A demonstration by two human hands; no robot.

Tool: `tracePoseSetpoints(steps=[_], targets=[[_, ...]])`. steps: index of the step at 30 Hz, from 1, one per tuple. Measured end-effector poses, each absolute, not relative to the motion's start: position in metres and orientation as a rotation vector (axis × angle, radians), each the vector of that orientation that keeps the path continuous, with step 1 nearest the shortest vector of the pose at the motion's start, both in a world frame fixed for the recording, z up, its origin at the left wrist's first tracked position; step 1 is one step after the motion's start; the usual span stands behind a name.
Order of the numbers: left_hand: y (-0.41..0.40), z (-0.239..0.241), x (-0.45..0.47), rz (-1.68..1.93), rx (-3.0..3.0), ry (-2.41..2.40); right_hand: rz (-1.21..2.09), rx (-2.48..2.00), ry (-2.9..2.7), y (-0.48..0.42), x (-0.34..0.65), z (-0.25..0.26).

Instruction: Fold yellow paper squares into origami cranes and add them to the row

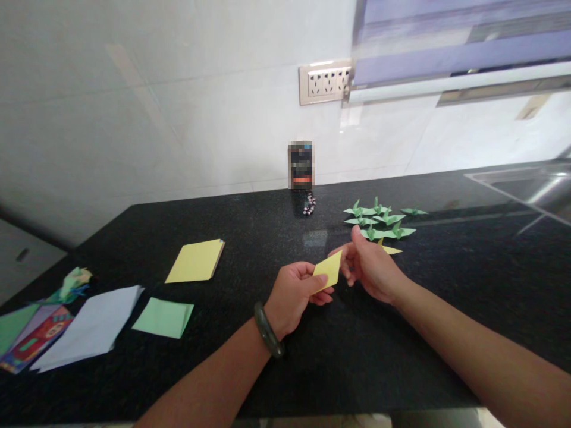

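A small folded yellow paper (329, 268) is held just above the black countertop (401, 333) between both my hands. My left hand (294, 296), with a dark bangle on the wrist, pinches its lower left side. My right hand (371, 267) pinches its upper right corner. Just beyond my right hand lies a cluster of several green paper cranes (379, 219), with a yellow paper piece (391, 250) at its near edge.
A yellow paper stack (195, 261), a green sheet (164, 317), a pale blue-white stack (91, 328) and colourful packaging (33, 342) lie at left. A small dark object (301, 166) with a bead strand stands by the wall. A sink (530, 184) sits far right.
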State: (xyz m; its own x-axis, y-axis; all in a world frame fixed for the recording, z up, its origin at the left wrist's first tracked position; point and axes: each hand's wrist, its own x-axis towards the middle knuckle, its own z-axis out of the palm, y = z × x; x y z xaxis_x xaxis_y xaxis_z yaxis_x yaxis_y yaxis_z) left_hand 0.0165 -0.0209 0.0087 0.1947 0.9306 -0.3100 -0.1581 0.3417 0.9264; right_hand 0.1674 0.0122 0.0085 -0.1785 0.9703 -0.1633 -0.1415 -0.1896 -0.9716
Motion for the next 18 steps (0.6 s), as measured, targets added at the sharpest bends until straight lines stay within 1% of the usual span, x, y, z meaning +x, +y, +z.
tracePoseSetpoints(steps=[5, 9, 13, 18], targets=[[-0.0199, 0.0079, 0.0168, 0.940, 0.923, 1.109, 1.449, -1.154, -1.357, 0.0066, 0.1629, 0.0049], [-0.0199, 0.0072, 0.0168, 0.940, 0.942, 1.104, 1.447, -1.164, -1.271, 0.0049, 0.1606, 0.0043], [-0.0189, 0.0072, 0.0154, 0.959, 1.031, 1.118, 1.526, -1.147, -1.333, 0.0055, 0.1619, 0.0073], [-0.0138, 0.0097, 0.0129, 1.033, 1.096, 1.200, 1.370, -1.151, -1.230, 0.0062, 0.1612, 0.0051]])
